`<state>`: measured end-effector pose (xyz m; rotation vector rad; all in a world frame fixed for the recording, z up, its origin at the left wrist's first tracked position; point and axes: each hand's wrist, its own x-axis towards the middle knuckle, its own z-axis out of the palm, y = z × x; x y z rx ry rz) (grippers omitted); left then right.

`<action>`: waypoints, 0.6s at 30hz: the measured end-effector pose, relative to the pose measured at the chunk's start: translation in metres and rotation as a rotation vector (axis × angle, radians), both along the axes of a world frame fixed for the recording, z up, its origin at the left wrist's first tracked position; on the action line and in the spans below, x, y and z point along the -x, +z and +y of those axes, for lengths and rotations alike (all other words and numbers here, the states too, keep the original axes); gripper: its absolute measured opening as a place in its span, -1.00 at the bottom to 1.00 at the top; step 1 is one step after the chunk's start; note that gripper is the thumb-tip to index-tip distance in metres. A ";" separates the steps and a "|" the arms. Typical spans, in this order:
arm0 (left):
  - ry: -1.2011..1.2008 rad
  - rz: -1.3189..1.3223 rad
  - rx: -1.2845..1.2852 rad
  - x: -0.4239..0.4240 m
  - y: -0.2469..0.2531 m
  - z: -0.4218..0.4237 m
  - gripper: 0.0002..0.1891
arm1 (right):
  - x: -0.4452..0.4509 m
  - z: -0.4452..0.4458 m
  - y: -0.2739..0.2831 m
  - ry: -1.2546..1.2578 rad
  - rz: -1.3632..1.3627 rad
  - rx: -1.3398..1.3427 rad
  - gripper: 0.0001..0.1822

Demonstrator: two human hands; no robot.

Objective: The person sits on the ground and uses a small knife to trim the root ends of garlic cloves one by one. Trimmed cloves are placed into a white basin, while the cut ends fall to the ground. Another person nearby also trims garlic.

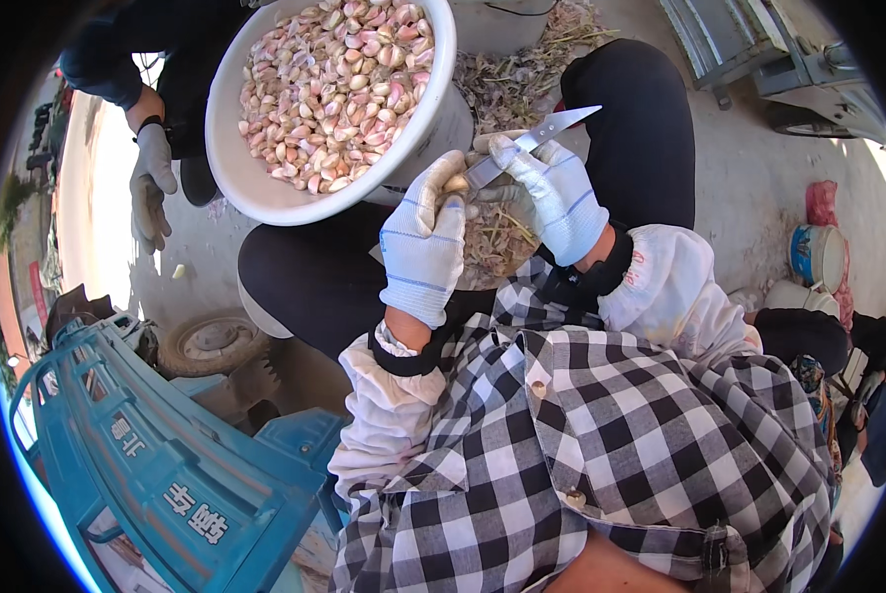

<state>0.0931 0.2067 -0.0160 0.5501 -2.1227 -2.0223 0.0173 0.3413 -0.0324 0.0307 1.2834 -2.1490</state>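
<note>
My left hand [424,237], in a white work glove with blue lines, pinches a garlic clove [455,184] between thumb and fingers. Gripped in my gloved right hand [558,196] is a flat metal knife [543,135] with rivets. One pointed end sticks out past the fingers to the upper right, while the other end is at the clove. Both hands are close together above my lap. Just beyond them stands a large white basin [445,44], tilted towards me in view and heaped with garlic cloves [339,96]. The palm sides of both gloves are partly hidden.
Dry garlic skins and stalks [502,237] lie between my legs and behind the basin. Another person's gloved hand [152,185] hangs at the left. A blue three-wheeled vehicle [154,459] stands lower left, a metal cart [740,44] upper right, buckets [821,256] at right.
</note>
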 end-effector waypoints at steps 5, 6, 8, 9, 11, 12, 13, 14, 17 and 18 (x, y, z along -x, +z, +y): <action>-0.001 0.024 0.173 -0.002 -0.003 -0.005 -0.65 | 0.001 0.001 -0.008 0.036 0.005 0.035 -0.67; 0.008 0.012 0.134 -0.003 -0.001 -0.004 -0.66 | 0.001 0.001 -0.008 0.034 -0.018 0.054 -0.68; 0.017 0.006 0.081 -0.002 0.002 -0.003 -0.66 | 0.001 0.000 -0.007 0.018 -0.070 0.066 -0.68; 0.020 0.007 0.066 -0.003 0.004 -0.003 -0.67 | 0.001 0.000 -0.007 0.013 -0.094 0.089 -0.69; 0.037 -0.010 0.033 -0.004 0.007 -0.002 -0.68 | 0.002 0.000 -0.006 0.012 -0.107 0.087 -0.70; 0.051 -0.028 0.014 -0.005 0.007 0.000 -0.68 | 0.002 0.000 -0.007 0.014 -0.132 0.098 -0.70; 0.066 -0.039 -0.004 -0.006 0.007 0.001 -0.68 | 0.002 0.000 -0.007 0.009 -0.165 0.109 -0.69; 0.064 -0.031 0.036 -0.006 0.005 0.003 -0.68 | 0.002 0.000 -0.007 0.017 -0.148 0.101 -0.69; 0.051 0.004 0.162 -0.005 0.000 0.007 -0.68 | 0.000 0.000 -0.008 0.020 -0.120 0.070 -0.68; 0.043 0.009 0.207 -0.004 -0.002 0.008 -0.68 | 0.000 -0.001 -0.008 0.022 -0.112 0.056 -0.68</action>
